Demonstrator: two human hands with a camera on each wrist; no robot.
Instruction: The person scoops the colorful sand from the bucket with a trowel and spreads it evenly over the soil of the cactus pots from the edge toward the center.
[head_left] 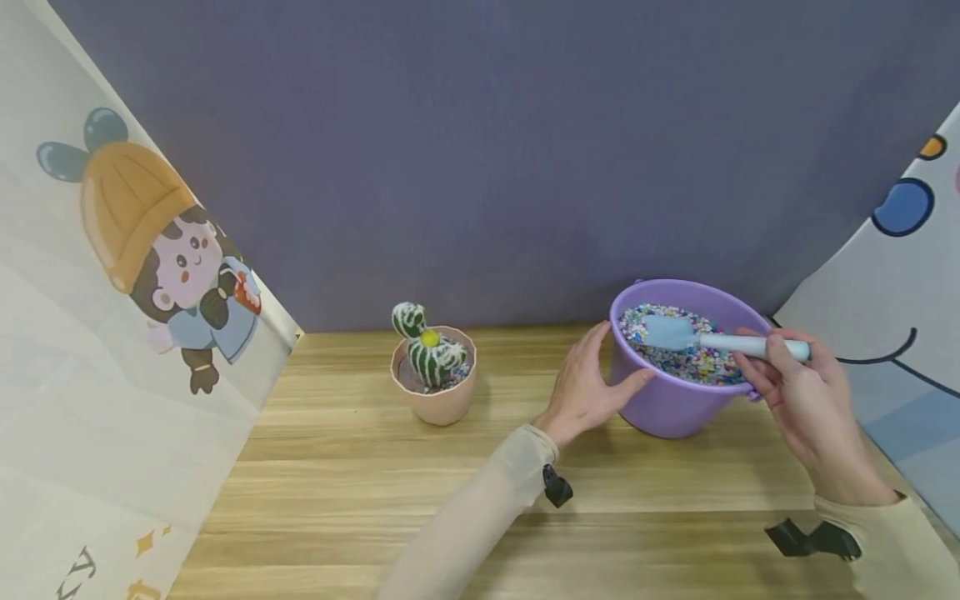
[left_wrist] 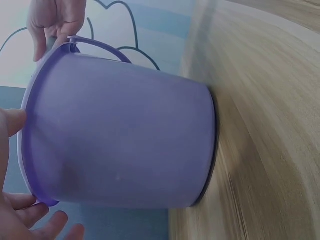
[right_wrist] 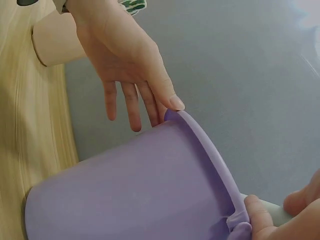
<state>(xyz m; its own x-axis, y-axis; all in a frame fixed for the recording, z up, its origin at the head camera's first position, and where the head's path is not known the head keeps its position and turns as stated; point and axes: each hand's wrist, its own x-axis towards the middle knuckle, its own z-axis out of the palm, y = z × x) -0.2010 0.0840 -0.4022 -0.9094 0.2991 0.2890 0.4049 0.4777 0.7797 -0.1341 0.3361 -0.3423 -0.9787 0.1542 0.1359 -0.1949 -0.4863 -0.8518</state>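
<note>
A purple bucket (head_left: 667, 408) stands upright on the table, holding many small multicoloured pebbles (head_left: 697, 361). My right hand (head_left: 806, 400) grips the pale handle of a small light-blue shovel (head_left: 670, 332), whose blade lies over the pebbles inside the rim. In the right wrist view, the right fingers (right_wrist: 260, 217) are right at the bucket's rim beside the handle lug. At the bucket's left side is my left hand (head_left: 588, 385), its thumb and fingertips on the rim and its other fingers extended along the outside. The left wrist view shows the bucket's thin handle (left_wrist: 102, 48) hanging down.
A pink pot (head_left: 442, 407) with a green-and-white cactus (head_left: 427, 365) stands to the left on the wooden table (head_left: 345, 483); some coloured pebbles lie in it. A grey-blue panel (head_left: 480, 167) rises behind. Printed white panels (head_left: 90, 333) flank the table.
</note>
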